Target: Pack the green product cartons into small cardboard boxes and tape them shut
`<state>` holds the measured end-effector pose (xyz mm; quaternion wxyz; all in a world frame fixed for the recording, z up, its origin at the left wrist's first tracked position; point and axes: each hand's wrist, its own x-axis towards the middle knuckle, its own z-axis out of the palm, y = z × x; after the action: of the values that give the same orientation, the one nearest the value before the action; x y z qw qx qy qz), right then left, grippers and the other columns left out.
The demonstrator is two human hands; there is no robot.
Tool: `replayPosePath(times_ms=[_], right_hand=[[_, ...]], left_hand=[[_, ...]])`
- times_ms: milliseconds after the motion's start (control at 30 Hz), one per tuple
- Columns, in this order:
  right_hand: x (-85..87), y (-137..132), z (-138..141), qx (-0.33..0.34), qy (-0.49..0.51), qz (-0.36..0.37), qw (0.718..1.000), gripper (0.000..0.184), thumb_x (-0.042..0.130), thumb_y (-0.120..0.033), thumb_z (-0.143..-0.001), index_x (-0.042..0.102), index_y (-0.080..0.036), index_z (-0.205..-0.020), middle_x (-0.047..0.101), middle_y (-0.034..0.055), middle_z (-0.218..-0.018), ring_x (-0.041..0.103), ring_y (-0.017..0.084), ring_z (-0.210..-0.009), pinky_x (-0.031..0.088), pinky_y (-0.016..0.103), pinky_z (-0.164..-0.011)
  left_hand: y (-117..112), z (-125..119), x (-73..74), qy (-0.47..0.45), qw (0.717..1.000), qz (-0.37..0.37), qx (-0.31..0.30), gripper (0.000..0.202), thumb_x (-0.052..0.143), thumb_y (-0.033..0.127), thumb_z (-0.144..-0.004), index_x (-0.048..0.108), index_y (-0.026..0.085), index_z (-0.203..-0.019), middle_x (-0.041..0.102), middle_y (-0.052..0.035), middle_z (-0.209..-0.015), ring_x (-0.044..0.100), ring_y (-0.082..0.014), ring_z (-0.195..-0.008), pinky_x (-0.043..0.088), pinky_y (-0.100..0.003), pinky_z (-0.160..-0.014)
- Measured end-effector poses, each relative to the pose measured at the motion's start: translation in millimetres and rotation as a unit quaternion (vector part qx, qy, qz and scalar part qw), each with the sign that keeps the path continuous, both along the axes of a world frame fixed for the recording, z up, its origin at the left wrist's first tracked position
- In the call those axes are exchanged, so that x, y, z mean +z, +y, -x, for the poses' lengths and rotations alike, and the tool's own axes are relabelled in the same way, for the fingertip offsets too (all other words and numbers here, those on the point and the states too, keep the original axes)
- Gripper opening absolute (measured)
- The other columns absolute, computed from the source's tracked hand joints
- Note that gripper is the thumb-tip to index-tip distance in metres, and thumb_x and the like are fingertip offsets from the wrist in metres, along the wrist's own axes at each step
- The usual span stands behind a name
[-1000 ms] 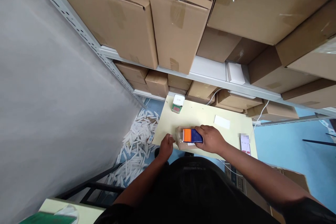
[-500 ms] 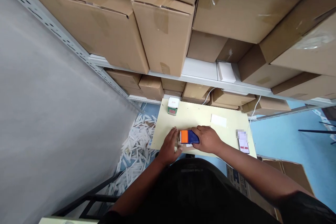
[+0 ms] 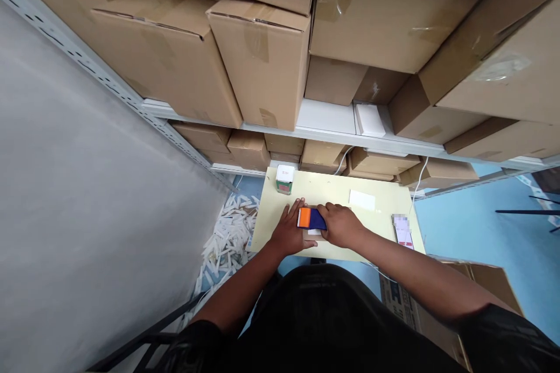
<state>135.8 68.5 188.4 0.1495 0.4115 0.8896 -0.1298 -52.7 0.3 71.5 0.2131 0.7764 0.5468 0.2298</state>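
A small cardboard box (image 3: 310, 237) with a white label lies on the pale yellow table (image 3: 262, 215) before me. My left hand (image 3: 289, 232) spans the box's left end, fingers at the far side and thumb along the near side, steadying it. Above the box, my right hand (image 3: 345, 225) is closed around the dark blue end of a tape dispenser (image 3: 311, 218). Its orange front, with a white toothed edge, points left toward my left hand. The dispenser hides part of the box top, and I cannot see the tape itself.
A green-and-white box (image 3: 284, 179) stands at the table's back left. White paper (image 3: 361, 199) and a phone (image 3: 401, 229) lie to the right. Shelves (image 3: 324, 119) of cardboard cartons rise behind. White strips (image 3: 231, 227) litter the floor at left; an open carton (image 3: 494, 282) sits right.
The tape dispenser has shifted slightly left over the box. My left hand has moved from beside the box's left end onto it, its thumb now stretched along the near side.
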Motion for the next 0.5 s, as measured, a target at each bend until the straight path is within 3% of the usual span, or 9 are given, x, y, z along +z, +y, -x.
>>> replayPosePath(times_ms=[133,267,400,500], right_hand=[[6.2,9.2,-6.3,0.031,-0.014,0.012,0.999,0.059,0.065,-0.029,-0.080,0.049,-0.020,-0.136,0.066,0.0138,-0.112,0.065,0.030,-0.093,0.046,0.037,-0.078],[15.1,19.0,-33.0,0.028,-0.012,0.006,1.000,0.053,0.064,-0.030,-0.080,0.052,-0.020,-0.131,0.066,0.0126,-0.107,0.065,0.029,-0.091,0.045,0.036,-0.076],[18.7,26.8,-88.8,0.033,-0.001,0.008,0.999,0.047,0.062,-0.033,-0.081,0.055,-0.020,-0.125,0.066,0.0114,-0.103,0.064,0.029,-0.091,0.043,0.035,-0.076],[13.2,32.2,-147.3,0.030,-0.014,0.003,0.999,0.051,0.062,-0.030,-0.079,0.054,-0.018,-0.129,0.066,0.0127,-0.105,0.064,0.029,-0.092,0.042,0.036,-0.079]], left_hand=[[3.8,3.4,0.0,0.035,0.999,0.014,-0.002,0.119,0.080,0.066,-0.068,0.023,0.017,-0.161,0.022,-0.0203,-0.167,0.017,-0.0398,-0.155,0.013,-0.059,-0.125],[9.0,6.1,2.7,0.046,0.999,0.011,-0.007,0.113,0.078,0.066,-0.069,0.030,0.014,-0.158,0.025,-0.0228,-0.165,0.019,-0.0405,-0.155,0.012,-0.058,-0.125],[3.6,13.8,-9.7,0.053,0.998,0.006,-0.030,0.105,0.077,0.058,-0.072,0.033,0.014,-0.157,0.028,-0.0217,-0.165,0.020,-0.0397,-0.154,0.012,-0.057,-0.126],[-14.3,31.5,-31.7,0.063,0.996,0.034,-0.059,0.078,0.067,0.040,-0.083,0.041,0.021,-0.154,0.043,-0.0161,-0.158,0.032,-0.0356,-0.151,0.020,-0.055,-0.124]])
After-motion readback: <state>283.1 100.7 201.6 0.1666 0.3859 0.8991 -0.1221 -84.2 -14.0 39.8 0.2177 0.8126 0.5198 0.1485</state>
